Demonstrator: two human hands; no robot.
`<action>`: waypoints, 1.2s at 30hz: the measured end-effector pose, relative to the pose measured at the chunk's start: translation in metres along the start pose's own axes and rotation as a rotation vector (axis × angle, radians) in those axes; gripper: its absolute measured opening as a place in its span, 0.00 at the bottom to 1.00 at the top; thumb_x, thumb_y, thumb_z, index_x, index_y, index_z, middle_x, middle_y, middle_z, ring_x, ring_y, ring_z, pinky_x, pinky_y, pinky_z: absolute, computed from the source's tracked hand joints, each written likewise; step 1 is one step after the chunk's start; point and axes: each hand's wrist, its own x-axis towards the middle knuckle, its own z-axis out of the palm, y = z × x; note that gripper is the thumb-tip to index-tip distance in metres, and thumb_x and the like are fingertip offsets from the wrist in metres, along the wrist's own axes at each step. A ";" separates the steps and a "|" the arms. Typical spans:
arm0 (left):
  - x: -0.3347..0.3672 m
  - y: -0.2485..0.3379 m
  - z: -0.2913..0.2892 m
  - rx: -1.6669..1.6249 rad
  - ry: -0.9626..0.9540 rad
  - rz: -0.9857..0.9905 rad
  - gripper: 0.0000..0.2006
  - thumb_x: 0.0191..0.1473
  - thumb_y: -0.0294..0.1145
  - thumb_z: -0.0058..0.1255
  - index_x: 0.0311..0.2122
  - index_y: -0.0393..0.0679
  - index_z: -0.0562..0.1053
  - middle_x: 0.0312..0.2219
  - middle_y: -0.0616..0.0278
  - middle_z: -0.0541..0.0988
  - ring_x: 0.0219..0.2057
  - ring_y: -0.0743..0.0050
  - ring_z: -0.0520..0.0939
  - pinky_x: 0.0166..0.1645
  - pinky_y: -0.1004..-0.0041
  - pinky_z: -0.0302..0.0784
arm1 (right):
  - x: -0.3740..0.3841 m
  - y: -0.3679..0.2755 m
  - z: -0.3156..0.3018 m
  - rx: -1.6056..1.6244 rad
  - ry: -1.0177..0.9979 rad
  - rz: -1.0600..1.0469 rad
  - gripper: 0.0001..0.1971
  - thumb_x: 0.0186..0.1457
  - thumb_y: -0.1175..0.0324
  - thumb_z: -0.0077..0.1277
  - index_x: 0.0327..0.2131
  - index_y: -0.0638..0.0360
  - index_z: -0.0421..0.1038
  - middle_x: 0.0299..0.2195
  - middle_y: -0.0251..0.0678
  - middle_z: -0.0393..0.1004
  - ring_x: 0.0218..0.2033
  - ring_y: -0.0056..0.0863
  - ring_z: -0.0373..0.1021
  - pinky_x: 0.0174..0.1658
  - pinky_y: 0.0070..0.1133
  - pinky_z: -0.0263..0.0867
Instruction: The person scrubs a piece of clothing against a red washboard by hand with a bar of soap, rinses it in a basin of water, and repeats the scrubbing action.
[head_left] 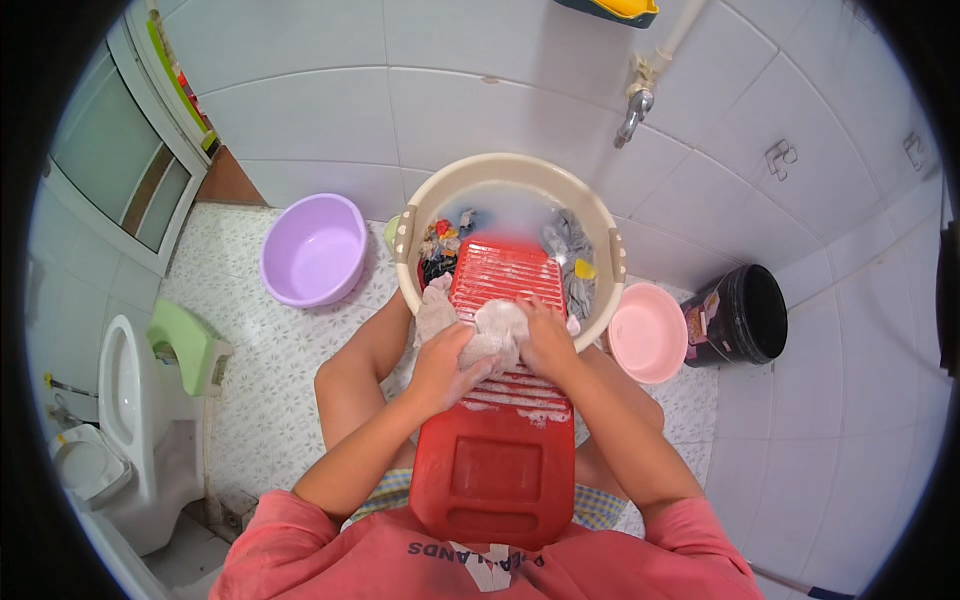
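A red plastic washboard (493, 470) leans from my lap into a large beige tub (608, 235) of cloudy water. White suds lie along its ridges. On the ridged part, both hands grip a pale, bunched cloth (500, 335), sock-like in look, though its exact kind is unclear. My left hand (452, 365) closes on the cloth's near left side, where one end hangs toward the tub rim. At its right side my right hand (545, 338) is curled around it. Dark, grey and multicoloured clothes (578, 285) soak in the tub on both sides of the board.
Left of the tub is a purple basin (315, 250); to the right stand a pink basin (648, 333) and a black bucket (735, 315). A metal tap (633, 115) juts from the tiled wall. At left are a green stool (190, 345) and a white toilet (150, 440).
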 end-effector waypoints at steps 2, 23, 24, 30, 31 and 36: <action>-0.006 -0.004 -0.004 0.022 0.018 0.042 0.15 0.43 0.30 0.58 0.38 0.39 0.71 0.32 0.52 0.75 0.35 0.55 0.78 0.40 0.69 0.71 | -0.043 -0.016 0.000 -0.082 0.078 -0.159 0.32 0.42 0.69 0.52 0.54 0.64 0.59 0.46 0.54 0.66 0.58 0.48 0.53 0.59 0.42 0.45; 0.002 -0.006 0.010 0.162 0.043 0.127 0.14 0.44 0.33 0.56 0.36 0.37 0.69 0.32 0.50 0.73 0.36 0.49 0.74 0.41 0.63 0.70 | 0.005 0.011 0.015 -0.284 0.254 -0.119 0.30 0.44 0.63 0.52 0.55 0.45 0.61 0.60 0.45 0.51 0.61 0.46 0.46 0.60 0.44 0.40; 0.005 -0.003 0.013 0.180 0.020 0.153 0.14 0.44 0.32 0.56 0.35 0.36 0.69 0.32 0.50 0.72 0.36 0.49 0.73 0.40 0.62 0.69 | 0.027 0.026 0.021 -0.292 0.268 -0.054 0.28 0.45 0.63 0.52 0.54 0.45 0.63 0.60 0.44 0.51 0.61 0.46 0.46 0.60 0.45 0.40; 0.035 -0.030 -0.045 0.258 -0.122 -0.345 0.11 0.48 0.34 0.53 0.33 0.39 0.68 0.32 0.47 0.74 0.34 0.51 0.75 0.38 0.64 0.70 | 0.045 0.030 -0.030 -0.073 0.100 0.213 0.19 0.44 0.58 0.55 0.41 0.51 0.75 0.44 0.42 0.71 0.46 0.41 0.66 0.50 0.35 0.59; 0.043 -0.047 -0.049 0.094 -0.028 -0.292 0.11 0.49 0.35 0.52 0.34 0.40 0.68 0.31 0.49 0.75 0.33 0.57 0.75 0.38 0.67 0.70 | 0.037 0.036 -0.042 0.177 -0.038 0.333 0.18 0.42 0.57 0.58 0.37 0.53 0.77 0.36 0.40 0.77 0.38 0.37 0.73 0.44 0.30 0.66; 0.085 -0.053 -0.054 -0.375 0.253 -0.221 0.10 0.53 0.37 0.52 0.34 0.42 0.68 0.28 0.62 0.75 0.31 0.75 0.72 0.37 0.76 0.68 | -0.005 0.029 -0.050 0.821 0.078 0.175 0.16 0.35 0.70 0.64 0.31 0.66 0.75 0.27 0.34 0.76 0.27 0.20 0.70 0.33 0.20 0.67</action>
